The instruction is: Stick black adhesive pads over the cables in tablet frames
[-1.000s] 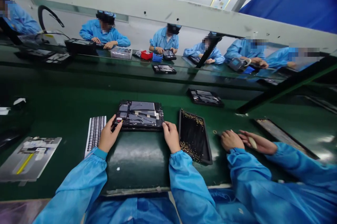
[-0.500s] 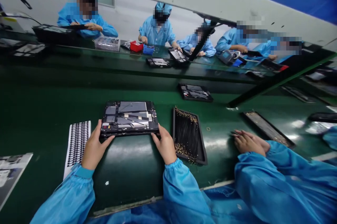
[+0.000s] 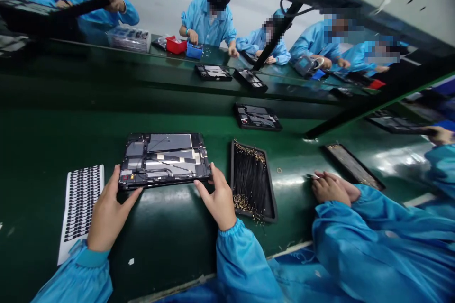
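Observation:
Between my two hands is an opened tablet (image 3: pixel 167 158), its battery, boards and cables showing upward. My left hand (image 3: pixel 108 215) grips its near left corner, thumb at the front edge. The near right corner is held by my right hand (image 3: pixel 218 198), with the thumb in front and the other fingers partly hidden behind. To the left lies a white sheet of black stickers (image 3: pixel 81 201), partly behind my left wrist. Just right of my right hand is a black tray (image 3: pixel 272 184) filled with thin black cables (image 3: pixel 250 179) that have gold-coloured ends.
Another opened tablet (image 3: pixel 258 117) lies farther back. At right, a co-worker's clasped hands (image 3: pixel 332 188) rest near a long shallow tray (image 3: pixel 351 165). A slanted black post (image 3: pixel 341 113) rises behind them. Several co-workers in blue sit across the raised bench (image 3: pixel 142 66).
The tablet appears larger and slightly further left, still in both hands. My view has shifted. Across the bench, a co-worker's hand has come off a tablet and the other is at the blue box.

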### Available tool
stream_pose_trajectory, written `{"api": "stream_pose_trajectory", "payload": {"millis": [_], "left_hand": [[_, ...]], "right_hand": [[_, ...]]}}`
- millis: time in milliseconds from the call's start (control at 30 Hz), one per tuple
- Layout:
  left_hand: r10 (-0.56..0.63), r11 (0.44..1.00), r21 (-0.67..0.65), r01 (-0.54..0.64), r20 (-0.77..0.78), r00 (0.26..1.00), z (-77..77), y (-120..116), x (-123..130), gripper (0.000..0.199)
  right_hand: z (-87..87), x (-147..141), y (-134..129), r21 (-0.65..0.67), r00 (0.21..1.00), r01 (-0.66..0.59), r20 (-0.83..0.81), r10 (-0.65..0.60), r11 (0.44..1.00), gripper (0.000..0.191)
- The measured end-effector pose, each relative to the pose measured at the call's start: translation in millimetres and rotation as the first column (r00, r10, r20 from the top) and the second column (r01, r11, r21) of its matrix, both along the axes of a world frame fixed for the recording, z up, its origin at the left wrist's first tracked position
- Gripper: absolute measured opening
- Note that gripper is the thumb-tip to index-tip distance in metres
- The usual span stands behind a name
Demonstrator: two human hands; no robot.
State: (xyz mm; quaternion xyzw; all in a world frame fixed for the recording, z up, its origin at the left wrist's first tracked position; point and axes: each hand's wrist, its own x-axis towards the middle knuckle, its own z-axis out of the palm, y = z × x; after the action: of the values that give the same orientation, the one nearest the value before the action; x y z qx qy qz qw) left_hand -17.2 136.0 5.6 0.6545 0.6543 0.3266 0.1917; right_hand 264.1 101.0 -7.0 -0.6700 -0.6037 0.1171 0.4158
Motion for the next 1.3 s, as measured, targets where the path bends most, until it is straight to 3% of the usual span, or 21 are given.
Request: {"api": "stream_pose_trajectory", "payload": {"millis": [233,533,700,1133,1300], "left_hand": [[0.018,0.997,-0.074,-0.02,-0.023,1.0,5.4,-1.6,3.5,0.087],[0.043,0.995,-0.093,-0.045,-0.025,0.999,7.6,-4.8,5.4,0.085],[0.038,0.995,-0.093,-0.042,-0.041,0.998,7.5,-3.8,4.2,0.084],[-0.009,0.998,0.054,0.01,-0.022,1.0,1.0,-5.8,4.2,0.08],[-0.011,1.0,0.017,0.011,-0.026,1.0,-1.0,-8.2,2.1,0.082]], "right_hand": [[2.2,-5.0,3.2,0.023,0.984,0.088,0.152,-0.091,0.996,0.064],[7.3,-6.0,5.0,0.002,0.984,0.105,0.147,-0.105,0.994,0.06],[8.0,-6.2,5.0,0.011,0.974,0.103,0.2,-0.104,0.995,0.068],[8.1,-2.7,4.6,-0.026,0.991,0.118,0.069,-0.116,0.993,0.066],[8.4,-0.7,3.3,-0.01,0.992,0.101,0.079,-0.1,0.995,0.066]]}}
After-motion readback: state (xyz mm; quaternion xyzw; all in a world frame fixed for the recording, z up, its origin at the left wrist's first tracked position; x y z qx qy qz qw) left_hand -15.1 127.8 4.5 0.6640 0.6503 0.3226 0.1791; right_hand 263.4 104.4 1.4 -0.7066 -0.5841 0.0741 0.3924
